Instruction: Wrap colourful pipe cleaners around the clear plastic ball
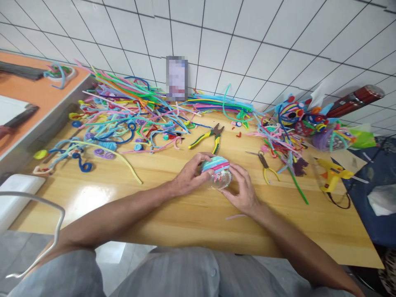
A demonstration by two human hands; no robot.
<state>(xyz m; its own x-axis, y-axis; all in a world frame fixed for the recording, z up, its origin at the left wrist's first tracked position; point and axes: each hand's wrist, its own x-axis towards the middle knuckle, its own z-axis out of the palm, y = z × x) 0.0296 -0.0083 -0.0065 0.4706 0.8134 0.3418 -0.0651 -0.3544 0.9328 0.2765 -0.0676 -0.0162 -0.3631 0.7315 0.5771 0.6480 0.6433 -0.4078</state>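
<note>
A clear, rounded plastic piece [223,181], partly covered with rows of turquoise, blue and pink pipe cleaners [218,163], is held above the table near its front. My left hand [191,175] grips it from the left, with the thumb across its front. On the other side, my right hand [243,189] has its fingers curled round the edge and its thumb low. Just beyond my hands lie yellow-and-green combination pliers [212,136], jaws apart. Smaller yellow-handled pliers [265,166] rest to the right. A short pink strand [235,216] lies near my right wrist.
Loose pipe cleaners [123,111] heap up at the back left, with another pile [284,140] on the right. A phone [177,78] leans on the tiled wall. Decorated figures [291,113] and a yellow glue gun [331,175] sit right. A white cable [60,218] arches at left.
</note>
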